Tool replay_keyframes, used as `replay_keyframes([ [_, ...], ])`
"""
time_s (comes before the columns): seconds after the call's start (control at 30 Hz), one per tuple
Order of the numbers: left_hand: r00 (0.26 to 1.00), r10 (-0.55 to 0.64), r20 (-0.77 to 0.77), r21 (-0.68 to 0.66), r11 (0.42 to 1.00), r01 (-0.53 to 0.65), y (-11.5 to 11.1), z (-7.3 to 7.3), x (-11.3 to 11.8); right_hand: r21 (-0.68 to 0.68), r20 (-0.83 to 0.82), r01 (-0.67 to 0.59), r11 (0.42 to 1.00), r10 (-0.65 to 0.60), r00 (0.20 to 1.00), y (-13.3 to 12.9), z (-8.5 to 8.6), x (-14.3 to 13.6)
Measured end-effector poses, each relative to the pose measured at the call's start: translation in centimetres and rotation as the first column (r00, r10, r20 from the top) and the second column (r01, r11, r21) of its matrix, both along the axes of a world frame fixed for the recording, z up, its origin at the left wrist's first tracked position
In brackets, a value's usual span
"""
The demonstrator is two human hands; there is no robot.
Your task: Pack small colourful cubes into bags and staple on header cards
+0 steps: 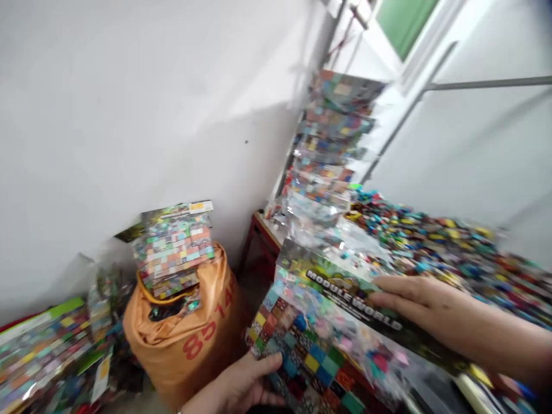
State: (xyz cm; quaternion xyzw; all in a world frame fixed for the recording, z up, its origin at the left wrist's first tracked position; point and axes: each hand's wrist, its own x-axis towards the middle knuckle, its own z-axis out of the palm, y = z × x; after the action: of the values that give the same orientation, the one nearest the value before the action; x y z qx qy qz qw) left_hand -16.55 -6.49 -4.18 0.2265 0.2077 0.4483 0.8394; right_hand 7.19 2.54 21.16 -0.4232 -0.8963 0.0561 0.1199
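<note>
Hands (420,299) on clr, multicol. pkg (321,351).

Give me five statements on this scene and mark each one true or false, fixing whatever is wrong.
1. The left hand holds the lower part of the MODULE WORLD package. True.
2. The right hand is inside the orange bag. False: it is at the printed header of the package.
3. Red digits are printed on the side of the orange bag. True.
4. The header's lettering is red. False: it is white on a black band.
5. Many loose, colorful pieces lie beyond the right hand. True.
</note>
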Motion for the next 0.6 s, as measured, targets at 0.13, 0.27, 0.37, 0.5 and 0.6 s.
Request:
replay_keyframes([
  [0.13,0.979,-0.151,-0.133,-0.09,0.986,0.14,0.8,-1.1,3.0,-0.222,0.053,0.271,0.937,-0.266,0.962,-1.4,-1.6,3.1],
  [0.27,0.891,-0.337,-0.304,-0.171,0.939,0.297,2.0,-1.8,6.1,-0.331,0.065,0.46,0.824,-0.467,0.882,-2.2,-5.3,8.1],
  [0.37,0.819,-0.426,-0.384,-0.201,0.904,0.377,2.6,-1.6,7.4,-0.388,0.078,0.517,0.763,-0.532,0.843,-2.7,-8.0,10.9],
  [0.5,0.767,-0.48,-0.426,-0.252,0.877,0.409,3.1,-0.7,7.9,-0.395,0.06,0.548,0.737,-0.575,0.816,-2.8,-10.2,12.2],
  [0.6,0.728,-0.468,-0.502,-0.242,0.883,0.401,3.2,-0.2,7.9,-0.345,0.049,0.581,0.737,-0.604,0.796,-2.8,-10.6,12.1],
])
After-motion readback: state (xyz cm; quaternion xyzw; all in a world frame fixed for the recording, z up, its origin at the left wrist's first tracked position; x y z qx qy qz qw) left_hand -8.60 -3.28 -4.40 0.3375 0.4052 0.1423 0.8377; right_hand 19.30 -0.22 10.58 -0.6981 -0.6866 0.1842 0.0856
